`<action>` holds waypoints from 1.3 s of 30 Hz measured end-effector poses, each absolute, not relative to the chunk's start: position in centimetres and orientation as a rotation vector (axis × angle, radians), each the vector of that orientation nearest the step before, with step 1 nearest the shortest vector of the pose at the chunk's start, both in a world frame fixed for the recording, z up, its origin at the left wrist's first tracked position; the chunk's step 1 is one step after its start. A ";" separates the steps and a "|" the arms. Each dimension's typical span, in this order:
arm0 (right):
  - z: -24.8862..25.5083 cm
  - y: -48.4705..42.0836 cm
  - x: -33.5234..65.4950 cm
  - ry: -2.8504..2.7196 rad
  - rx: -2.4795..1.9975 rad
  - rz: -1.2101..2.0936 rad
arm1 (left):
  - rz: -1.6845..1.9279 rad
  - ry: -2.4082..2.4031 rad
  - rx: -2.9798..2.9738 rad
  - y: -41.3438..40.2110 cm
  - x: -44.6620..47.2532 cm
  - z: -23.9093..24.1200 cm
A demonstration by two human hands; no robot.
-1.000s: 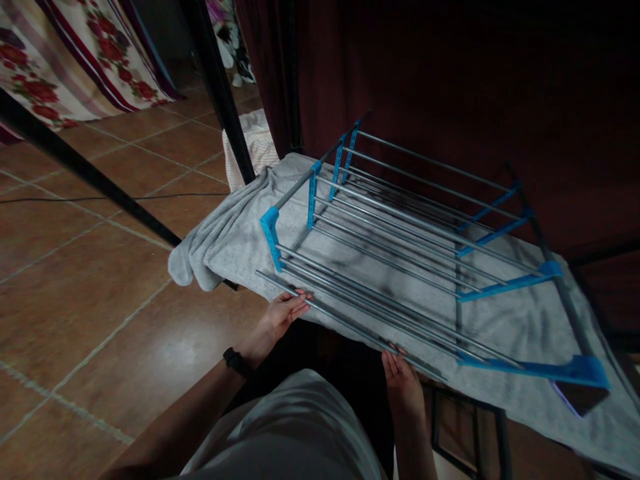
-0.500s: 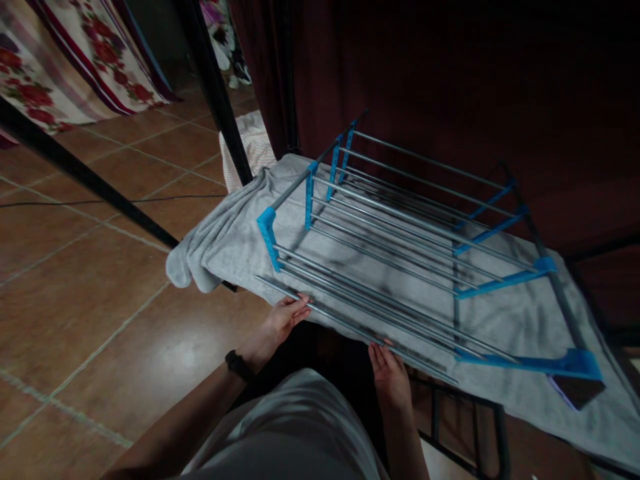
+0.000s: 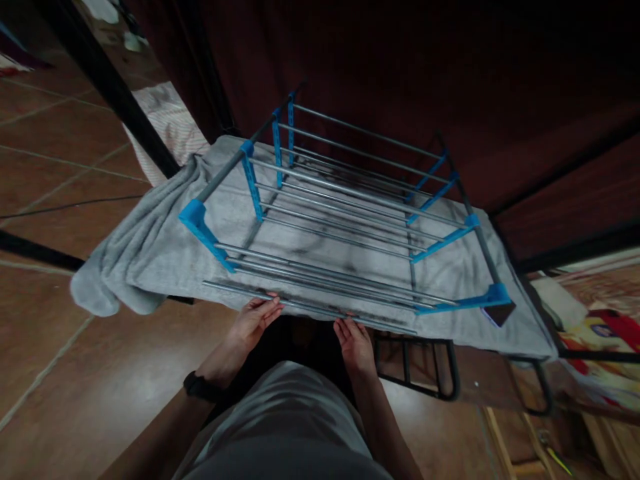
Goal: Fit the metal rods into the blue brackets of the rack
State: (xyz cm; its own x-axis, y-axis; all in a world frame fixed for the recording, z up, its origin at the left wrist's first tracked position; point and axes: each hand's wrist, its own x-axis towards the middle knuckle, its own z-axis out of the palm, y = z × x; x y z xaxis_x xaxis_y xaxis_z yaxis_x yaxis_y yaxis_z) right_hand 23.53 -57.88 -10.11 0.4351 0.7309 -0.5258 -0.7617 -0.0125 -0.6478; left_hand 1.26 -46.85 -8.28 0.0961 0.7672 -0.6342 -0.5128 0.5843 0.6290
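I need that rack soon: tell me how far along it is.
Done: drying rack lies flat on the grey towel, blue brackets holding most rods. In hand: left hand and right hand touch the nearest rod. Left: that rod's ends appear outside the brackets.

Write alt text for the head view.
Left hand and right hand touch the nearest metal rod of a blue-and-grey drying rack lying on a grey towel. Brown floor tiles show at left.
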 end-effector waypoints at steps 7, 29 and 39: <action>-9.8 -57.5 22.9 0.019 -0.992 1.202 | 0.926 1.161 0.257 -46.9 1.7 -8.2; -8.1 -57.8 21.3 0.098 -0.909 1.261 | 0.829 1.000 0.660 -51.0 5.5 -7.0; -4.9 -58.5 19.5 0.221 -0.687 1.629 | 0.836 0.910 1.550 -52.1 6.5 -2.8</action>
State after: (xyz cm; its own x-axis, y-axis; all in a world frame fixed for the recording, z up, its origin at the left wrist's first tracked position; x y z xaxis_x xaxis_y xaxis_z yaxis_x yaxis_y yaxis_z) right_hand 19.48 -58.46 -4.88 -0.0297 0.8362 -0.5476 -0.9520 -0.1906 -0.2394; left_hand 6.47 -52.15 -2.78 0.4561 0.8890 0.0405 0.1159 -0.1044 0.9878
